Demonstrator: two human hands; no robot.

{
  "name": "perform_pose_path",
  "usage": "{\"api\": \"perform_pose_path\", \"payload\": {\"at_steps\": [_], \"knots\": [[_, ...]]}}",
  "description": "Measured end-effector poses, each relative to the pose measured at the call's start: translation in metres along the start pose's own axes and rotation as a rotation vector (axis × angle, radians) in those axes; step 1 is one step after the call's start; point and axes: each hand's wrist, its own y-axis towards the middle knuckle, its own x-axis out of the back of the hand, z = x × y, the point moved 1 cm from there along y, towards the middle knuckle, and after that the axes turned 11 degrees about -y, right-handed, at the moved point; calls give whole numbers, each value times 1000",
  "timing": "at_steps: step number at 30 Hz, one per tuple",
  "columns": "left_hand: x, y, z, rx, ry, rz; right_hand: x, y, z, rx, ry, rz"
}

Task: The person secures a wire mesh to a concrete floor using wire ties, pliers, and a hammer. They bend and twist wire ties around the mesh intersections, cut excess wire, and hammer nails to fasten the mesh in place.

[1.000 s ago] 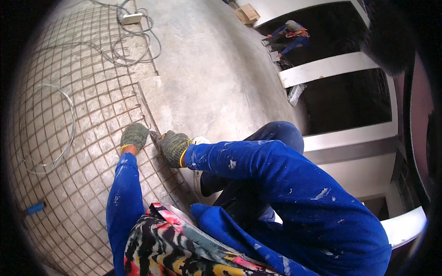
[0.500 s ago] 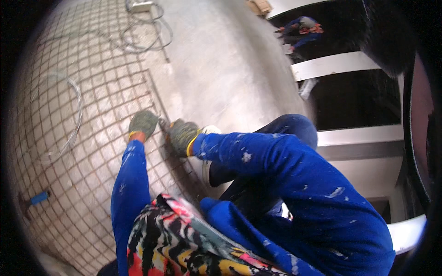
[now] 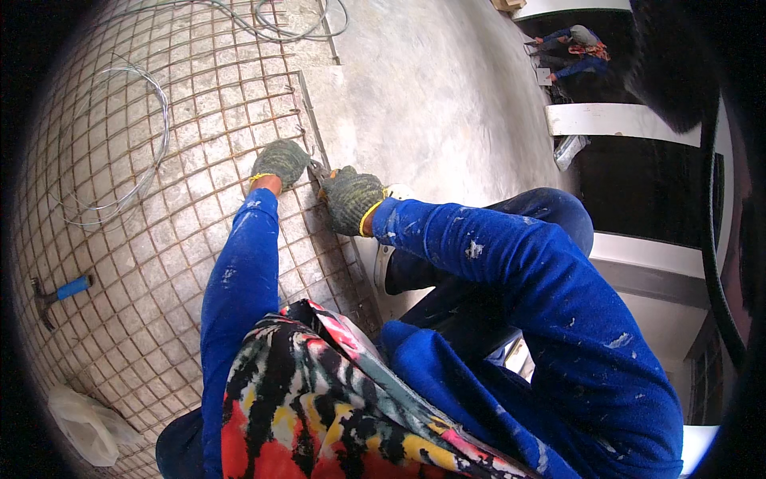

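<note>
My left hand (image 3: pixel 281 162), in a dark green knit glove with a yellow cuff, is closed at the edge of a rusty steel mesh (image 3: pixel 185 232). What its fingers hold, if anything, is hidden. Close beside it on the right, my right hand (image 3: pixel 351 201), gloved the same way, grips pliers (image 3: pixel 317 169). Their dark metal jaws point toward the left hand, over the mesh's border bars. The handles are mostly covered by the glove.
A hammer (image 3: pixel 73 287) with a blue grip and a clear plastic bag (image 3: pixel 86 423) lie at left. A loose wire coil (image 3: pixel 166 120) rests on the mesh; a grey cable (image 3: pixel 279 36) loops beyond. White-framed dark panels (image 3: pixel 638 191) stand at right, one showing a blue-sleeved figure.
The view has shifted, so hands and mesh appear farther right and higher, and the hammer and plastic bag show more fully. Both hands stay together at the mesh edge.
</note>
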Motion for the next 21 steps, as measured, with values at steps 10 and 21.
{"api": "perform_pose_path", "payload": {"at_steps": [10,21], "knots": [[5,3,-2,191,-153,79,-3,-3,9,-62,59,18],[8,0,-5,102,-80,68,3,6,10,-86,89,4]]}}
